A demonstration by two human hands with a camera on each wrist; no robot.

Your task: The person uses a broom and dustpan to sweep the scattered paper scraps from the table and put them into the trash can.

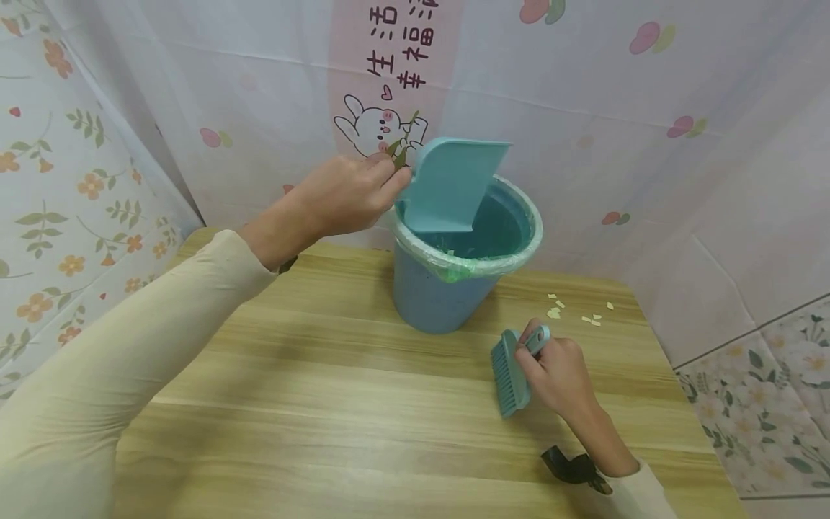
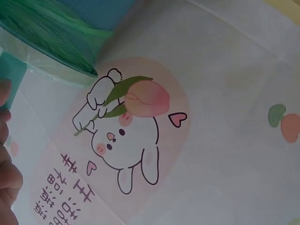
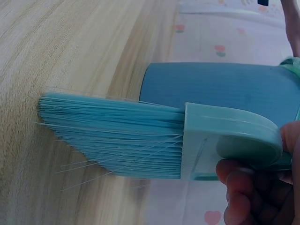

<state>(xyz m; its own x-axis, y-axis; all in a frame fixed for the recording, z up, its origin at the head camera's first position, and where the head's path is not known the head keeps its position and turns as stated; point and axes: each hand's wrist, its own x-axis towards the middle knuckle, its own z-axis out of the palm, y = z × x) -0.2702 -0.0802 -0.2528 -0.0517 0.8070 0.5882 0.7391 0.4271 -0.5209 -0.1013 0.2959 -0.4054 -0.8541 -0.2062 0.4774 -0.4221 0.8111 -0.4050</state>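
Note:
Tilted over the bin's mouth is a light-blue dustpan point(image 1: 457, 184), which my left hand point(image 1: 363, 191) grips at its left side. Its lower edge reaches inside the rim of the blue bin point(image 1: 428, 292), lined with a clear greenish bag point(image 1: 457, 270). My right hand point(image 1: 560, 375) holds a matching hand brush point(image 1: 512, 375) by its handle, low at the right of the bin. In the right wrist view the brush's bristles point(image 3: 112, 136) point at the wooden tabletop. At the left wrist view's edge only some fingers point(image 2: 8, 173) and a corner of the dustpan point(image 2: 11, 75) show.
Several small pale-yellow scraps point(image 1: 554, 312) lie on the wooden table point(image 1: 311, 404), right of the bin. A white printed curtain point(image 1: 259, 79) with a rabbit hangs behind. Floral cloth point(image 1: 58, 238) hangs at the left. A black strap point(image 1: 567, 465) sits by the right wrist.

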